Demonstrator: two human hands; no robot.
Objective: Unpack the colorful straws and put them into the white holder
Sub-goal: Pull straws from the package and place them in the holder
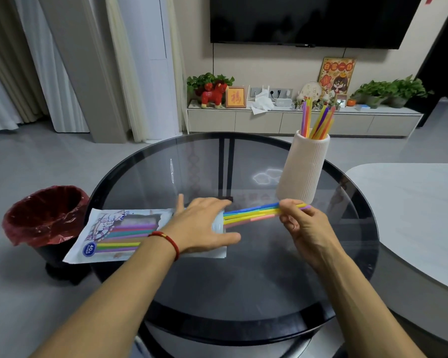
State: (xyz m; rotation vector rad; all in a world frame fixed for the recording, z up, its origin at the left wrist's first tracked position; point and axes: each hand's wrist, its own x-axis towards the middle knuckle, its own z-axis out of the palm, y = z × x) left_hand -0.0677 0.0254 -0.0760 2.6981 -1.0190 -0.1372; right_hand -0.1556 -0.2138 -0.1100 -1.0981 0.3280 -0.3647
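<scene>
Straw bundle (251, 214) lying left-right, pinched by right hand (299, 223); left hand (204, 226) flat, pressing package (119, 235).

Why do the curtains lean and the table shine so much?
Head view: the wide-angle lens bends the curtains near the edges; the glass table mirrors a ceiling light as a pale glare patch beside the white holder; everything stays fairly sharp.

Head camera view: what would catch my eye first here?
Probably the bright straws at the middle of the round glass table, with the right hand pinching one end while the left hand presses flat on the packet. Behind them stands the white holder, with more straws poking up.
</scene>
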